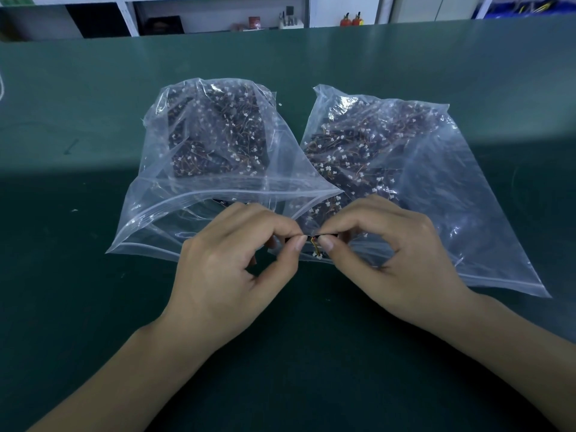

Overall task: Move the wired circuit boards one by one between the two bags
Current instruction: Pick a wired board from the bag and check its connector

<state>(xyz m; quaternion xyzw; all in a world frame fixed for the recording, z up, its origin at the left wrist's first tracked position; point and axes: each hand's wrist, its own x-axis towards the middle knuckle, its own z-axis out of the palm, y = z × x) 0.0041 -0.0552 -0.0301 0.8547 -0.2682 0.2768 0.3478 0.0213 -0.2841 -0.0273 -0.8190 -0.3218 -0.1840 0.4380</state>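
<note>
Two clear zip-top plastic bags lie side by side on a dark green bench point(93, 307), seen from above by a head-worn camera. The left bag point(199, 169) sits at the centre of the frame, its mouth toward the viewer and gaping open. The right bag point(436, 188) lies just beside it, angled toward the lower right, and the near corners of the two overlap. Both are packed with small dark circuit boards, thin orange wires and white connectors.

Just in front of the bag mouths, at the centre of the frame, two bare hands meet. The left hand point(230, 269) and the right hand point(392, 257) each have thumb and forefinger pinched together, the other fingers curled. Between them they hold one small wired circuit board point(315, 241), a dark strip with short orange and yellow wires hanging to a white connector. It is held over the overlapping edges of the bags; whether it is inside either mouth cannot be told.

Along the top of the frame, beyond the bench, white shelving point(124, 17) holds small, blurred objects.
</note>
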